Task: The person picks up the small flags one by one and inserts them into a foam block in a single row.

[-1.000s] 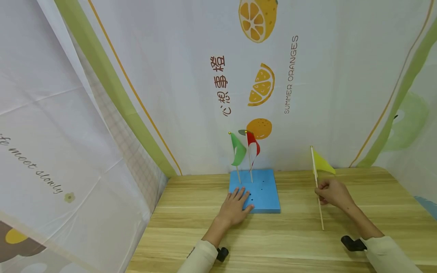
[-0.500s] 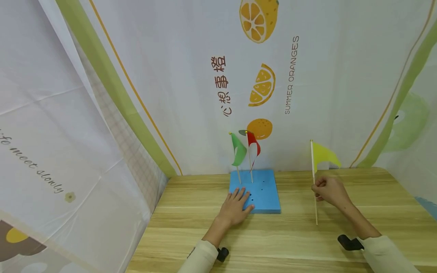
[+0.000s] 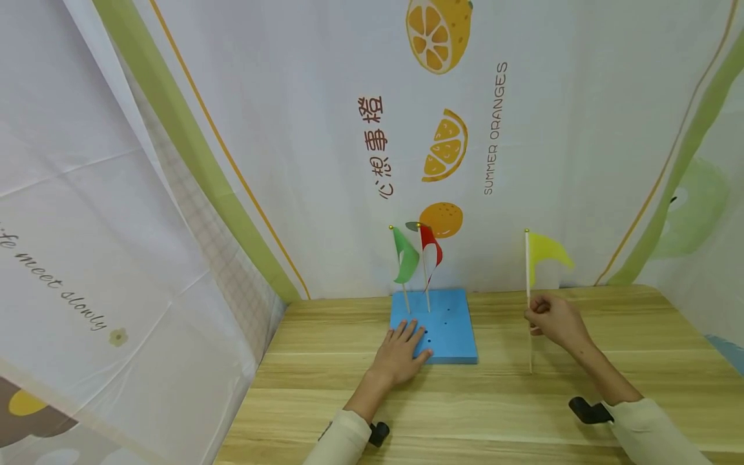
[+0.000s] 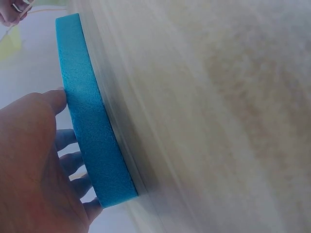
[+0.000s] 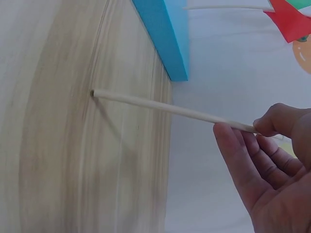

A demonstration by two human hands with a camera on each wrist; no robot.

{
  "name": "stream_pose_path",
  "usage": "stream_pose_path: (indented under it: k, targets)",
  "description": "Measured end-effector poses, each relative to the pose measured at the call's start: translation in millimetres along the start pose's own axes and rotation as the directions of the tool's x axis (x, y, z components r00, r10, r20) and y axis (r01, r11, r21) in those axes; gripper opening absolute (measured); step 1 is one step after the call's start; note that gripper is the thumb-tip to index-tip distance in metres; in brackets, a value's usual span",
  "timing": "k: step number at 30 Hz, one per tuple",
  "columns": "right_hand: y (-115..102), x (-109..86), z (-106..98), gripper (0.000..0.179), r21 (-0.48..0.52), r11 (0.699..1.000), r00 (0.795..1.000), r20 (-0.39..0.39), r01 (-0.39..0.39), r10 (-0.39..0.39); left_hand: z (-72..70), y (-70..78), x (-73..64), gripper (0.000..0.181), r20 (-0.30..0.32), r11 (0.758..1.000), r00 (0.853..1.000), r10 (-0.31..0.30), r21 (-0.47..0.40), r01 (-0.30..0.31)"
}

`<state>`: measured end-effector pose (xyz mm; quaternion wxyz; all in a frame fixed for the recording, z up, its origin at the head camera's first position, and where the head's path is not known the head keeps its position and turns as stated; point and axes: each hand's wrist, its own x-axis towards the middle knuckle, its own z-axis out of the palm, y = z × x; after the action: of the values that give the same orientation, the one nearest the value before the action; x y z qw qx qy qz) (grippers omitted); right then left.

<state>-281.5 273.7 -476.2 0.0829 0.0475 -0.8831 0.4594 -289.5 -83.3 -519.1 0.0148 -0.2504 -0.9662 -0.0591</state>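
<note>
My left hand (image 3: 397, 355) lies with spread fingers on the near left part of a blue foam block (image 3: 456, 345). A green flag (image 3: 409, 261) and a red-and-white flag (image 3: 428, 240) stand by their sticks in the block's far left part. To the right of the block, my right hand (image 3: 559, 326) pinches the stick of a yellow flag (image 3: 543, 248) between thumb and fingers, the stick nearly upright. In the right wrist view the bare lower stick (image 5: 160, 105) reaches down to the table; I cannot tell whether its tip touches. Most of the yellow cloth is hidden there.
Several small holes show in the block's top. The wooden table (image 3: 325, 381) ends at a white printed curtain (image 3: 325, 161) behind the block; another curtain hangs at the left. Black mounts (image 3: 589, 411) sit at both wrists.
The yellow flag has risen slightly and shifted left with my right hand, its tilted stick turning nearly upright. My left hand and the block have stayed in place.
</note>
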Motion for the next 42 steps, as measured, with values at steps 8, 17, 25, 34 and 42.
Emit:
stream_pose_path:
  k: [8,17,25,34,42]
  targets:
    - [-7.1,1.8,3.8,0.012,0.008,0.999,0.999,-0.028,0.031,-0.031,1.8,-0.6,0.1,0.065,0.005,1.0,1.0,-0.007,-0.002,0.007]
    - [-11.7,6.7,7.3,0.01,0.002,0.998,0.996,-0.061,0.063,-0.063,0.2,-0.3,-0.6,0.065,0.004,1.0,1.0,-0.003,-0.003,0.003]
    - [-16.3,10.9,11.5,0.007,0.012,0.998,0.996,-0.06,0.069,-0.068,-0.3,-0.5,-0.6,0.064,0.006,1.0,1.0,0.002,0.003,-0.002]
    - [-23.1,18.6,16.8,0.006,-0.015,0.996,0.994,-0.064,0.09,-0.09,1.4,-1.3,0.0,0.065,0.004,1.0,1.0,0.001,-0.002,-0.001]
    - [-32.4,25.8,22.1,0.014,-0.025,0.996,0.995,-0.05,0.088,-0.089,1.6,-1.8,0.5,0.065,0.002,1.0,1.0,-0.001,0.005,0.001]
